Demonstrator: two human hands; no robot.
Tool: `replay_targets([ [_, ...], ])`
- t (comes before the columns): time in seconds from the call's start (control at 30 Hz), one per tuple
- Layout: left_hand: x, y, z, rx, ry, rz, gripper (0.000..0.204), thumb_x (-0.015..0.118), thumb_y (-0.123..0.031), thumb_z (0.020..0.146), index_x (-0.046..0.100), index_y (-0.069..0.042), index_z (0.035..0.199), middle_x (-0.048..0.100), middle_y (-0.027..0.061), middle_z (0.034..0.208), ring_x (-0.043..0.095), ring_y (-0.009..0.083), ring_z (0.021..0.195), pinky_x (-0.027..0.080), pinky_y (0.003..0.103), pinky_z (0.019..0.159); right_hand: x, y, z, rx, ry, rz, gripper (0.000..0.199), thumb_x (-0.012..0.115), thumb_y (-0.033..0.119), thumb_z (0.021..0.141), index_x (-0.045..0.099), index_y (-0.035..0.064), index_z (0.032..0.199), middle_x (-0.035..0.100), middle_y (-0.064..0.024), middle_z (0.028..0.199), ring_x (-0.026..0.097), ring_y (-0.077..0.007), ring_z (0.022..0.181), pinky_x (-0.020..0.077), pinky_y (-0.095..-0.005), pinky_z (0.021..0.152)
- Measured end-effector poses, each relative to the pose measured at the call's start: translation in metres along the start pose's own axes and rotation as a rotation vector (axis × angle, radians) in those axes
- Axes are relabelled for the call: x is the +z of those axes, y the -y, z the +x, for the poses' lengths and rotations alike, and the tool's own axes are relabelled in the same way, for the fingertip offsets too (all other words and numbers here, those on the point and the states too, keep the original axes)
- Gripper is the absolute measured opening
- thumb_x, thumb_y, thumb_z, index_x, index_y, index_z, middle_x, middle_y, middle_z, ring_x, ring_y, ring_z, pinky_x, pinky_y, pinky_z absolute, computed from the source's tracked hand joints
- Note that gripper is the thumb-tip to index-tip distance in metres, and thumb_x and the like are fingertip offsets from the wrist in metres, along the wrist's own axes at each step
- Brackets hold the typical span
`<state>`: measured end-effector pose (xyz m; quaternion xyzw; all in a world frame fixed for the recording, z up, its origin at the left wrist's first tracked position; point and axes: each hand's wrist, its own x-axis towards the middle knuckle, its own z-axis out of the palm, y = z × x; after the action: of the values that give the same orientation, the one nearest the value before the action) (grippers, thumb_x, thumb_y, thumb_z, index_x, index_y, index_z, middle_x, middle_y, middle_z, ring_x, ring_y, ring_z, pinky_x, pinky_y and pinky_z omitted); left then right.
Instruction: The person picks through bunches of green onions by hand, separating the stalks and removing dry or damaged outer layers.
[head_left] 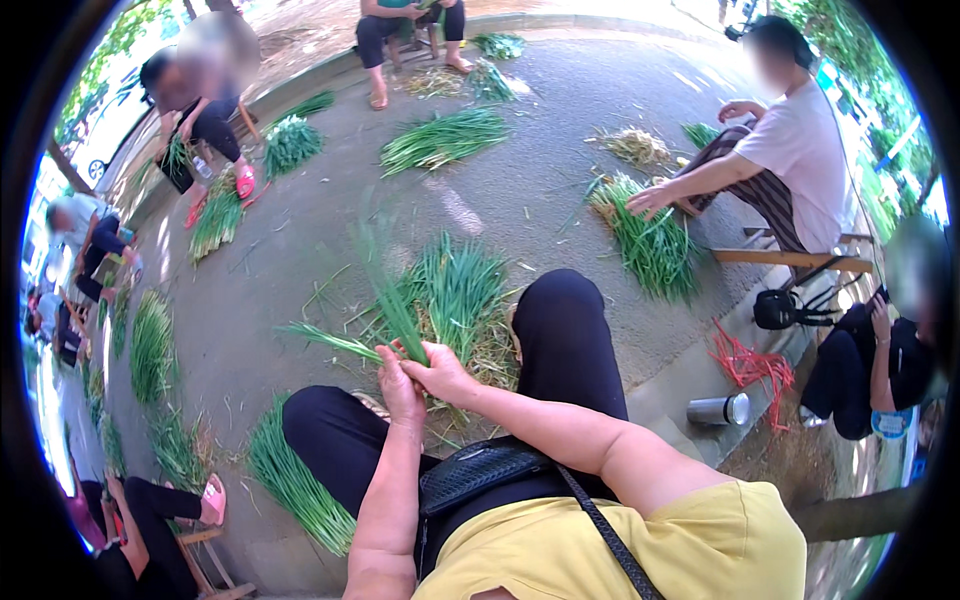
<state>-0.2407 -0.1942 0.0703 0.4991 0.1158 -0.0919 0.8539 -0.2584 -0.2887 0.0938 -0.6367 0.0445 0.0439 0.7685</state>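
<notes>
My hands meet above the gap between my knees. My right hand [443, 374] is closed around a small bunch of chives [398, 312], whose long green leaves point away from me and blur at the tips. My left hand [402, 390] pinches against it, with a few paler chives [335, 340] sticking out to the left from its fingers. The exact finger grip is partly hidden where the hands overlap. Just beyond them a heap of chives [455, 285] lies on the ground, with dry, straw-coloured trimmings [492, 360] along its near right side.
By my left knee lies a larger pile of chives [295, 480]. A silver flask [718, 410] and red strings [755, 368] lie at my right. Several people sit around with their own piles; the person on a wooden stool [790, 262] at right is nearest. A black bag [480, 475] rests on my lap.
</notes>
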Motion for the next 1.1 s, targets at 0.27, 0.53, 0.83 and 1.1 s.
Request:
replay_targets([
  [0.27,0.013,-0.004,-0.001,0.179,-0.009,0.105,0.042,0.041,-0.047,0.093,0.055,-0.008,0.095,0.054,0.0002,0.081,0.052,0.0090,0.073,0.043,0.025,0.063,0.001,0.003,-0.003,-0.275,-0.101,-0.248,0.024,0.056,0.009,0.085,0.058,0.0032,0.108,0.062,-0.0088,0.080,0.056,-0.0124,0.071,0.0465,-0.0284,0.066],
  [0.53,-0.024,-0.035,0.016,-0.097,0.086,-0.563,0.030,0.056,-0.036,0.088,0.054,-0.008,0.099,0.059,0.0045,0.086,0.057,0.0172,0.080,0.048,0.035,0.079,-0.003,-0.008,0.003,-0.227,-0.014,-0.358,0.014,0.056,0.009,0.082,0.057,0.0004,0.094,0.060,-0.0151,0.076,0.059,-0.0241,0.073,0.0454,-0.0359,0.066],
  [0.83,-0.012,-0.038,0.012,0.001,-0.028,-0.561,0.026,0.053,-0.032,0.089,0.053,-0.013,0.107,0.046,-0.0008,0.067,0.046,0.0113,0.062,0.045,0.026,0.061,-0.003,-0.009,0.001,-0.145,-0.037,-0.348,0.012,0.055,0.013,0.085,0.056,0.0026,0.090,0.060,-0.0067,0.067,0.055,-0.0123,0.052,0.0449,-0.0298,0.049],
  [1.1,-0.021,-0.040,0.016,0.088,-0.090,-0.499,0.030,0.052,-0.036,0.089,0.052,-0.012,0.108,0.035,-0.0043,0.060,0.030,0.0059,0.049,0.029,0.022,0.047,-0.004,-0.010,0.000,0.017,0.028,-0.371,0.010,0.054,0.012,0.085,0.056,0.0027,0.089,0.060,-0.0055,0.063,0.056,-0.0137,0.053,0.0451,-0.0304,0.051],
])
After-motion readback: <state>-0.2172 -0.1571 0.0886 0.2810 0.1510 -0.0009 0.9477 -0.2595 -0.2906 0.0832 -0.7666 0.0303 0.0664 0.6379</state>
